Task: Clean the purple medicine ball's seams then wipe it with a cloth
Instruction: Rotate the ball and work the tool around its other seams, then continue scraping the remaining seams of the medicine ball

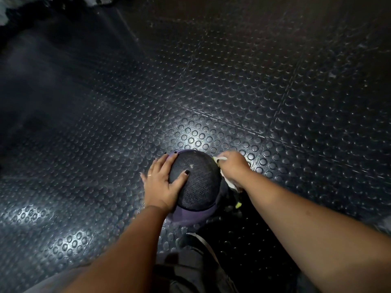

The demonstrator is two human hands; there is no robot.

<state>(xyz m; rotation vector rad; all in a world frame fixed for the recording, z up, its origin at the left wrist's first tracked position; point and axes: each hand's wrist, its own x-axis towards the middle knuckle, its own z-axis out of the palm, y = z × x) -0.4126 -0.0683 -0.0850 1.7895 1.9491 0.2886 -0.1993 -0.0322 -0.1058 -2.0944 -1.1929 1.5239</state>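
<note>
The medicine ball (195, 185), purple with a black textured panel facing up, sits on the studded rubber floor at the lower middle of the head view. My left hand (163, 182) lies spread over its left side, thumb on the black panel and fingers reaching round the far edge. My right hand (231, 166) is at the ball's right edge and grips a white cloth (229, 180), which hangs below the hand against the ball. A thin white and yellow-green piece (219, 159) sticks out of the same hand at the seam; I cannot tell whether it is a brush or part of the cloth.
Dark studded rubber flooring (232, 92) fills the view. My shoe and trouser leg (194, 250) are just below the ball. A small yellow-green thing (238, 205) lies in shadow to the ball's lower right. Pale objects (4, 13) sit at the far top left.
</note>
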